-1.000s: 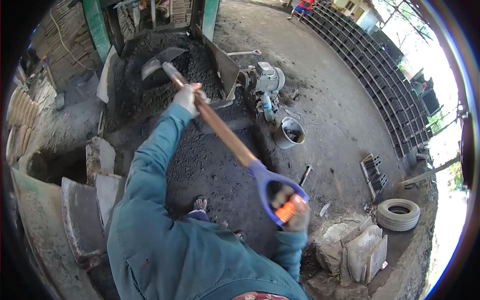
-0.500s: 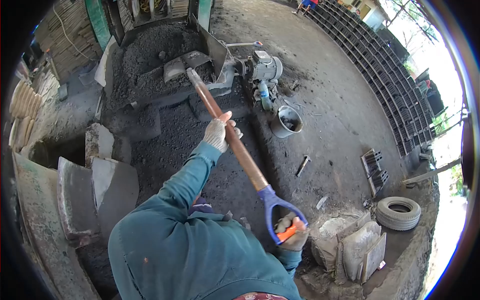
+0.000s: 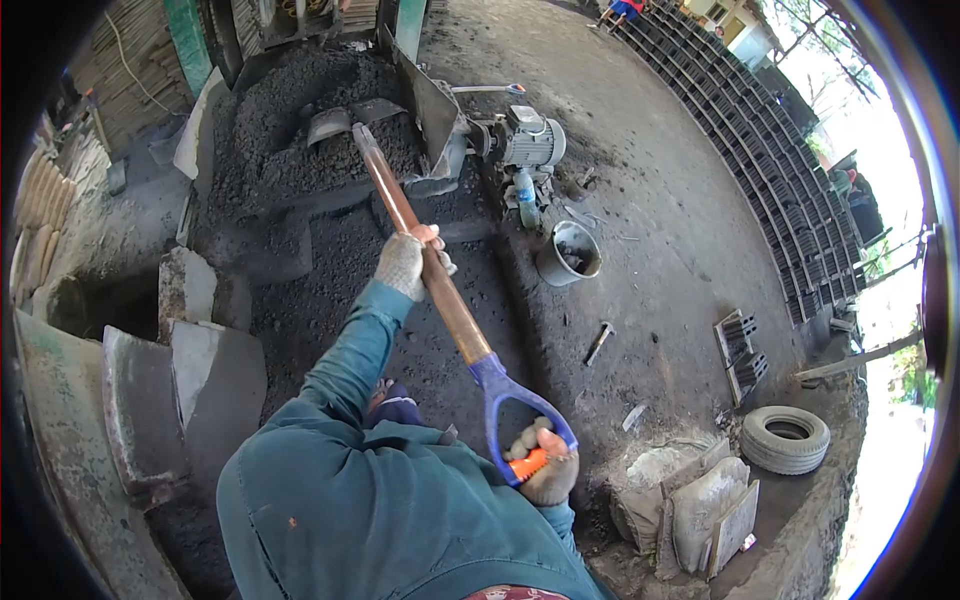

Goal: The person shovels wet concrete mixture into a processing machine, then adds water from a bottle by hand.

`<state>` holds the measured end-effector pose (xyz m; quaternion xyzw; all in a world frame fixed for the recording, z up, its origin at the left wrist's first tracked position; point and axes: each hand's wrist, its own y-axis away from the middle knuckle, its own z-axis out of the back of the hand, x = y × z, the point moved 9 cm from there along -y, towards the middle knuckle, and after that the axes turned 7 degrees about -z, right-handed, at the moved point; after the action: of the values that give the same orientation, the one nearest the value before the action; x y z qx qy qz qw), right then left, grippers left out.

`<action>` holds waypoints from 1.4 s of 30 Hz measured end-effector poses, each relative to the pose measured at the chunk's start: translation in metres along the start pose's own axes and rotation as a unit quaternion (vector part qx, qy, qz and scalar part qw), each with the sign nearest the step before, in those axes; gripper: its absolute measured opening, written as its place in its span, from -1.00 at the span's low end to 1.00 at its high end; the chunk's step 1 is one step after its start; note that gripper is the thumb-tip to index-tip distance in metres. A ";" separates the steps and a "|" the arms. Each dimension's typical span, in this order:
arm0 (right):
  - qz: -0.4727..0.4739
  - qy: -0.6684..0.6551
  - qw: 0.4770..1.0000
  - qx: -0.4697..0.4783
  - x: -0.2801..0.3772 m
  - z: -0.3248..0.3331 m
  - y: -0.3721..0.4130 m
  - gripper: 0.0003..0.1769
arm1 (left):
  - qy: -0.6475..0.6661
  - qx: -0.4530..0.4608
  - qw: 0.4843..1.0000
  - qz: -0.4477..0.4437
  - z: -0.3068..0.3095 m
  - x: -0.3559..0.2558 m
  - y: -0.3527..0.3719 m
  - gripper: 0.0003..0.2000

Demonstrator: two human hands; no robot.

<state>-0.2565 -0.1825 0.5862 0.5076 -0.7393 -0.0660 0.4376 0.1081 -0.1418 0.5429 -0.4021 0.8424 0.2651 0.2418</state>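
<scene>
I hold a shovel (image 3: 432, 285) slantwise in front of me. My left hand (image 3: 405, 265), in a pale knitted glove with bare fingertips, is closed round its brown shaft. My right hand (image 3: 548, 472), gloved too, grips the orange crossbar inside the blue D-shaped handle (image 3: 487, 385). At the far end, the shovel blade (image 3: 330, 125) sits in a heap of dark, damp-looking granular material (image 3: 270, 110), which covers part of it. The heap lies in a walled metal trough (image 3: 432, 110).
A grey electric motor (image 3: 533, 140) stands right of the trough, with a bucket (image 3: 570, 255) nearby. A hammer (image 3: 600, 342), a tyre (image 3: 786, 440) and propped slabs (image 3: 700, 510) lie to the right. Stacked dark blocks (image 3: 740, 130) line the yard. Curved metal sheets (image 3: 145, 400) stand at left.
The shovel has shifted left and forward, its blade now farther into the heap. Both hands moved left with it and keep their grip.
</scene>
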 end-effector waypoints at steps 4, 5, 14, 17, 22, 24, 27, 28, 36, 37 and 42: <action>-0.003 -0.017 1.000 -0.001 -0.019 -0.058 -0.055 -0.80 | -0.032 0.003 0.999 -0.028 0.018 -0.059 -0.053 -0.83; 0.008 -0.001 1.000 0.008 -0.020 -0.078 -0.070 -0.81 | -0.046 0.007 0.999 -0.026 0.025 -0.074 -0.072 -0.81; -0.013 0.097 0.983 0.156 -0.012 -0.156 -0.145 -0.70 | -0.084 -0.022 0.995 -0.059 0.050 -0.135 -0.174 -0.79; 0.072 0.088 0.974 0.195 0.038 -0.073 -0.085 -0.71 | 0.002 0.082 0.997 0.003 -0.012 -0.076 -0.082 -0.70; 0.122 0.090 0.984 -0.090 0.050 0.218 -0.021 -0.72 | 0.154 0.104 0.978 0.093 -0.041 0.040 0.012 -0.74; 0.115 0.048 0.976 -0.180 0.038 0.312 0.020 -0.73 | 0.168 0.104 0.968 0.152 -0.049 0.084 0.049 -0.76; 0.070 0.062 0.975 -0.202 0.042 0.344 0.098 -0.75 | 0.162 0.097 0.960 0.207 -0.052 0.133 0.095 -0.77; 0.063 0.073 0.977 -0.192 0.047 0.337 0.116 -0.75 | 0.154 0.094 0.959 0.218 -0.051 0.142 0.100 -0.77; 0.097 0.137 0.965 -0.202 0.075 0.239 0.141 -0.80 | 0.141 0.064 0.965 0.213 -0.038 0.110 0.077 -0.80; 0.102 0.147 0.963 -0.202 0.075 0.237 0.137 -0.80 | 0.138 0.064 0.966 0.211 -0.040 0.103 0.072 -0.81; 0.051 0.013 0.991 -0.119 0.033 0.166 0.064 -0.82 | 0.102 0.009 0.985 0.137 -0.010 0.035 0.000 -0.85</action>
<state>-0.4223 -0.2365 0.5389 0.4141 -0.7453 -0.1246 0.5075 0.0862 -0.1671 0.5286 -0.3054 0.9121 0.2460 0.1197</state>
